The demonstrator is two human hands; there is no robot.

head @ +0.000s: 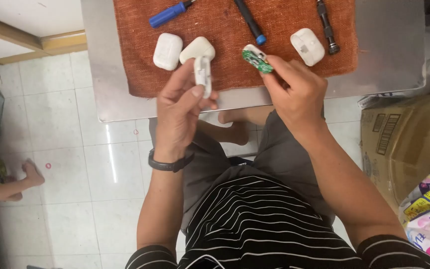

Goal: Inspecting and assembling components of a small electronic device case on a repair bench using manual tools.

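Observation:
My left hand (181, 107) grips a small white plastic earbud-case part (203, 74) upright between thumb and fingers, above the near edge of an orange-brown cloth mat (225, 74). A dark band sits on that wrist. My right hand (294, 92) pinches a small green circuit board (256, 60) with a white part attached, held over the mat. Two white case shells (167, 51) (197, 49) lie on the mat just beyond my left hand. A third white shell (307, 46) lies to the right of the board.
A blue-handled screwdriver (167, 14), a dark screwdriver with a blue tip (251, 22) and a black metal driver (326, 26) lie at the mat's far side on a metal table (389, 50). A cardboard box (406, 144) and colourful packets stand right. Another person's foot (31, 174) rests on the tiled floor left.

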